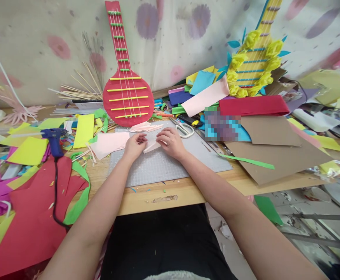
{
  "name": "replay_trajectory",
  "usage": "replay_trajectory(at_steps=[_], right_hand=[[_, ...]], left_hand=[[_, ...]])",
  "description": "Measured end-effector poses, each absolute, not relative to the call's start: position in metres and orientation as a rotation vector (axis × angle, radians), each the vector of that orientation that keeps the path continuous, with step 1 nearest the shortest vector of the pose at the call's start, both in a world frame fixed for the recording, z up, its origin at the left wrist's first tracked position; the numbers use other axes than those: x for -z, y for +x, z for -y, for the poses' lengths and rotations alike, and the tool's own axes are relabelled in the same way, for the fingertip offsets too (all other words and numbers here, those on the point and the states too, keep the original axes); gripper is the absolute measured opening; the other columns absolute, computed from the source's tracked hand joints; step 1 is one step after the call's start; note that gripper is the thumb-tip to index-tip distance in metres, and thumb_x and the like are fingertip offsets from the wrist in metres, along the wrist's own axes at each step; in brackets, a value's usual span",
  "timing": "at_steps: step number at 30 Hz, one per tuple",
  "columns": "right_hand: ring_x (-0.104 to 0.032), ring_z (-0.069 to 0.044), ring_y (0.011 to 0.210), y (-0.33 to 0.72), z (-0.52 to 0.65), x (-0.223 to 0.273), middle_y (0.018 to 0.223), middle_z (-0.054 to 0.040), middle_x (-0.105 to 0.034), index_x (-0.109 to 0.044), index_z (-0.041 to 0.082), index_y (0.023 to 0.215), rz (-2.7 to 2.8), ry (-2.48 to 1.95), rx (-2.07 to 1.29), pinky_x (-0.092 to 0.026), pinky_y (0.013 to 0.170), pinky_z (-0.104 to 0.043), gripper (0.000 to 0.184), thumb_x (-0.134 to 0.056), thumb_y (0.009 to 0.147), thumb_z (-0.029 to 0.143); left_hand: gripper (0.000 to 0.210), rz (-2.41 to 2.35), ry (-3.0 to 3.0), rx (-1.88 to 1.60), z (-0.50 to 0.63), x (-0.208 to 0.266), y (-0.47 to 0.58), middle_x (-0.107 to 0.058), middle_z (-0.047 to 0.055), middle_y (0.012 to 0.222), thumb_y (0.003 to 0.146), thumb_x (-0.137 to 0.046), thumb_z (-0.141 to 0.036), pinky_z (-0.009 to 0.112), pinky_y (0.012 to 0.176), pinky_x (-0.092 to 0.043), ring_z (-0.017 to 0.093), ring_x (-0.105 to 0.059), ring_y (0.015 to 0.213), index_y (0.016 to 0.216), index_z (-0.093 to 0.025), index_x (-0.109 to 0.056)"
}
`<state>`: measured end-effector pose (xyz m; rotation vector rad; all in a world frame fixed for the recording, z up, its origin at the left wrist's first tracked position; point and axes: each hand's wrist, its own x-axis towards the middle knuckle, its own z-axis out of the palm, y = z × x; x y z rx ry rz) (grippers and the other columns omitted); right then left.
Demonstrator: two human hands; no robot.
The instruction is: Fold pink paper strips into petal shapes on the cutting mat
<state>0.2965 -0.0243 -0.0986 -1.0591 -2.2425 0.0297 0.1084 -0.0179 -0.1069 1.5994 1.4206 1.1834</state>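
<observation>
A small piece of pale pink paper (pixel 151 145) is between my two hands, over the grey cutting mat (pixel 170 173). My left hand (pixel 136 146) has its fingers curled at the paper's left edge. From the other side, my right hand (pixel 171 143) grips it with bent fingers; the fingertips are partly hidden. Just behind lie folded pale pink pieces (pixel 145 127). Flat pale pink sheets (pixel 110 144) rest left of my left hand. White-handled scissors (pixel 185 130) lie right behind my right hand.
A red paper guitar (pixel 128 99) leans at the back; a yellow one with paper flowers (pixel 253 64) stands to the right. A blue glue gun (pixel 54 140) with a black cord is at left, above red paper (pixel 41 202). Brown cardboard (pixel 277 155) covers the right side.
</observation>
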Motion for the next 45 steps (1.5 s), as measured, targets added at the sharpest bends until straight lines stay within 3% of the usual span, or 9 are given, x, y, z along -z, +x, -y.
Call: replay_trajectory(at_steps=[2, 7, 11, 14, 17, 21, 27, 35, 45], right_hand=[[-0.044, -0.021, 0.109, 0.295, 0.026, 0.099, 0.105, -0.0059, -0.064, -0.064, 0.021, 0.095, 2.28, -1.056, -0.014, -0.032, 0.098, -0.039, 0.019, -0.049, 0.083, 0.018], [-0.038, -0.024, 0.113, 0.289, 0.031, 0.099, 0.117, -0.0093, -0.056, -0.055, 0.019, 0.118, 2.373, -1.042, 0.04, -0.03, 0.099, -0.042, 0.044, -0.054, 0.075, 0.011], [-0.041, -0.024, 0.106, 0.284, 0.031, 0.1, 0.102, -0.008, -0.061, -0.067, 0.02, 0.094, 2.434, -0.991, 0.078, -0.032, 0.096, -0.041, 0.023, -0.052, 0.079, 0.012], [-0.043, -0.023, 0.101, 0.285, 0.028, 0.102, 0.094, -0.0071, -0.063, -0.069, 0.02, 0.082, 2.439, -0.989, 0.055, -0.032, 0.093, -0.04, 0.018, -0.053, 0.08, 0.013], [-0.045, -0.023, 0.1, 0.288, 0.026, 0.104, 0.095, -0.0064, -0.065, -0.07, 0.021, 0.084, 2.428, -1.011, -0.012, -0.033, 0.092, -0.04, 0.019, -0.054, 0.08, 0.013], [-0.044, -0.023, 0.103, 0.293, 0.027, 0.104, 0.104, -0.0058, -0.064, -0.07, 0.022, 0.087, 2.416, -1.051, -0.078, -0.032, 0.093, -0.04, 0.021, -0.053, 0.08, 0.012], [-0.047, -0.022, 0.099, 0.289, 0.038, 0.099, 0.103, -0.0068, -0.063, -0.064, 0.021, 0.104, 2.426, -1.102, -0.147, -0.033, 0.086, -0.037, 0.026, -0.058, 0.079, 0.019], [-0.054, -0.016, 0.08, 0.277, 0.036, 0.105, 0.078, -0.0004, -0.064, -0.052, 0.018, 0.107, 2.18, -1.261, -0.461, -0.036, 0.078, -0.03, 0.029, -0.058, 0.079, 0.022], [-0.052, -0.014, 0.071, 0.271, 0.032, 0.106, 0.073, 0.0032, -0.06, -0.045, 0.02, 0.104, 1.986, -1.369, -0.627, -0.038, 0.07, -0.027, 0.029, -0.056, 0.076, 0.02]], left_hand=[[0.027, -1.446, 1.586, -1.254, 0.018, 0.106, 0.11, -0.065, 0.002, 0.078, 0.064, -0.057, -0.012, 0.029, 0.07, -0.05, 0.014, -0.061, 0.075, 0.091, -0.017, -0.06], [0.023, -1.434, 1.607, -1.344, 0.021, 0.107, 0.114, -0.062, 0.002, 0.082, 0.068, -0.055, -0.013, 0.026, 0.067, -0.048, 0.013, -0.058, 0.078, 0.09, -0.018, -0.055], [0.018, -1.488, 1.672, -1.401, 0.022, 0.11, 0.115, -0.06, 0.002, 0.086, 0.071, -0.051, -0.012, 0.024, 0.063, -0.046, 0.013, -0.056, 0.078, 0.088, -0.019, -0.055], [0.019, -1.578, 1.742, -1.379, 0.024, 0.11, 0.114, -0.057, 0.004, 0.09, 0.072, -0.05, -0.01, 0.025, 0.061, -0.046, 0.014, -0.055, 0.079, 0.087, -0.019, -0.058], [0.018, -1.719, 1.907, -1.264, 0.028, 0.108, 0.111, -0.05, 0.006, 0.092, 0.069, -0.054, -0.01, 0.031, 0.073, -0.048, 0.019, -0.052, 0.09, 0.081, -0.02, -0.064], [0.015, -1.756, 2.21, -1.067, 0.035, 0.105, 0.108, -0.046, 0.006, 0.091, 0.067, -0.062, -0.016, 0.038, 0.094, -0.04, 0.023, -0.047, 0.098, 0.079, -0.022, -0.069], [0.012, -1.774, 2.317, -0.809, 0.039, 0.104, 0.106, -0.049, 0.007, 0.09, 0.069, -0.062, -0.021, 0.037, 0.091, -0.04, 0.024, -0.048, 0.095, 0.076, -0.021, -0.071], [0.013, -1.801, 2.302, -0.772, 0.038, 0.105, 0.104, -0.054, 0.007, 0.09, 0.071, -0.059, -0.024, 0.037, 0.09, -0.04, 0.024, -0.049, 0.095, 0.077, -0.021, -0.071], [0.021, -1.842, 2.262, -0.766, 0.039, 0.101, 0.104, -0.059, 0.007, 0.089, 0.075, -0.057, -0.036, 0.038, 0.09, -0.041, 0.024, -0.052, 0.094, 0.078, -0.021, -0.072]])
